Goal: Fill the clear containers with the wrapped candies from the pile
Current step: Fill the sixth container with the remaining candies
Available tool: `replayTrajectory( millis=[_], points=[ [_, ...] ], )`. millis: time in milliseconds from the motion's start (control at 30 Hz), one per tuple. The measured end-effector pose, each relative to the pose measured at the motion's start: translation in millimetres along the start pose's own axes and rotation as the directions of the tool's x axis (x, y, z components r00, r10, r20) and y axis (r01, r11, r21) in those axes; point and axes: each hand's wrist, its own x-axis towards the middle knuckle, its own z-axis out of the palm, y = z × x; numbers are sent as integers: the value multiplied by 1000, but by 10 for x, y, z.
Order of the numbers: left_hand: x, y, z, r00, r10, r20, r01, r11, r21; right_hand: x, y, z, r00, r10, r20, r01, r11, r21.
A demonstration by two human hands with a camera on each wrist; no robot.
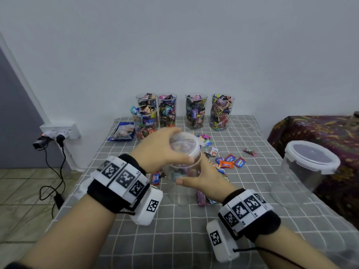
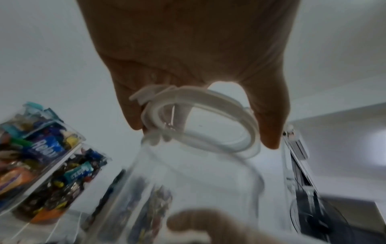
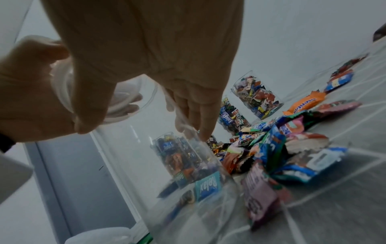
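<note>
A: Jar (image 1: 181, 183), head view?
B: On the table (image 1: 252, 191), by the candies (image 1: 229, 162). Right hand (image 1: 206, 177) grips it; left hand (image 1: 161, 150) holds the lid (image 1: 184, 144).
A: Left wrist?
B: Fingers (image 2: 269, 115) clasp the lid (image 2: 208, 105) above the jar (image 2: 188, 189).
A: Right wrist?
B: Hand (image 3: 167, 57) wraps the jar (image 3: 167, 165).

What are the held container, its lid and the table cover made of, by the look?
Container: clear rigid plastic, probably; candies show through the wall, though glass can't be ruled out. Lid: milky white plastic ring around a clear centre, matte. Table cover: grey woven cloth with a white grid, softly wrinkled at the edges.
</note>
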Motion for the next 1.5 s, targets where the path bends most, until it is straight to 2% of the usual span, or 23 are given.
replayTrajectory(
  millis=[133,233,400,567,700,900,1033,1167,1267,1367,1433,1500],
  points=[
    [14,9,-322,991,-15,-133,1,995,-101,-7,-17,-6,1000,30,-7,-30,999,-43],
    [3,-128,-532,976,-91,-196,79,995,-68,-15,-10,-16,999,41,-15,-42,996,-80],
    [-143,-549,-633,942,-315,-120,331,931,155,-30,-26,-15,998,55,-17,-57,991,-125],
    [-277,-1078,-559,837,-544,-66,531,775,344,-44,-36,-5,998,62,-28,-65,990,-124],
    [-288,-1295,-498,776,-630,-37,585,695,418,-49,-45,0,997,78,-26,-81,989,-124],
    [-249,-1373,-425,716,-696,50,559,615,556,-49,-34,-8,995,95,-22,-97,985,-140],
    [-196,-1340,-432,726,-685,53,525,603,600,-47,-12,-3,995,97,-29,-101,982,-157],
    [-94,-1208,-401,799,-599,47,442,639,629,-59,-10,-18,996,94,-5,-93,964,-249],
    [-16,-1053,-316,846,-528,69,378,687,620,-54,29,-117,993,114,36,-81,858,-507],
    [64,-886,-155,878,-468,99,355,777,520,-41,66,-243,973,229,-1,-140,593,-793],
    [122,-831,5,867,-479,137,375,809,452,-8,86,-340,941,339,-27,-174,412,-894],
    [165,-839,199,835,-513,200,377,798,470,27,94,-421,885,465,-32,-183,284,-941]
  ],
)
